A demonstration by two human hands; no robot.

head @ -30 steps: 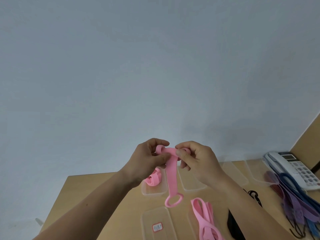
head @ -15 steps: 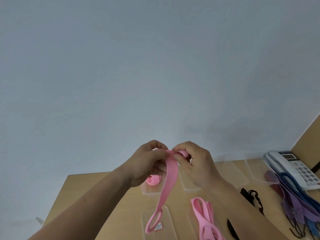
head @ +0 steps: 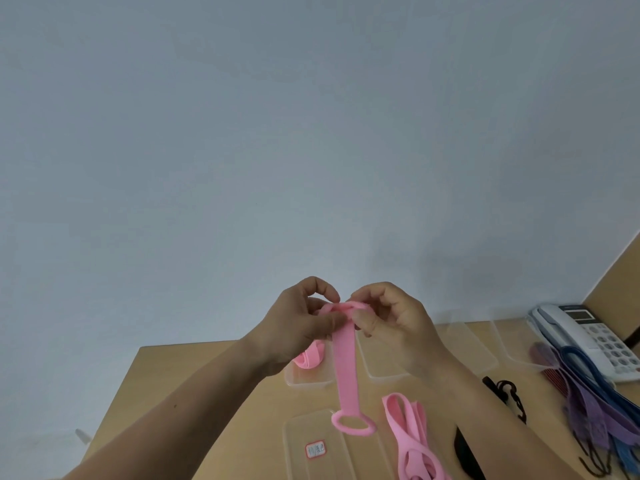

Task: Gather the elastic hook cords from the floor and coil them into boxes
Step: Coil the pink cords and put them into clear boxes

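Left hand (head: 298,323) and right hand (head: 398,327) meet raised above the table, fingers curled; each pinches the top end of a flat pink elastic cord (head: 344,368) between thumb and forefingers. That end looks folded into a small roll between them, likely the start of a coil. It is held high so the rest hangs free and straight; its moulded ring end (head: 353,425) dangles over a near clear plastic tray with a red-edged label (head: 311,448); hanging should keep the strap untwisted for winding.

Beyond the left hand, a clear plastic box (head: 308,382) at far left holds one rolled pink cord (head: 310,358); the clear box beside it (head: 381,365), right of the strap, shows nothing inside; two more clear boxes (head: 474,344) sit farther right, contents not discernible.

Near right of the strap, a loose heap of pink cords (head: 408,441) lies on the light wooden table (head: 207,393); a black hooked cord (head: 505,393) lies farther right; purple and blue cords (head: 588,403) are draped by a white desk telephone (head: 588,337).
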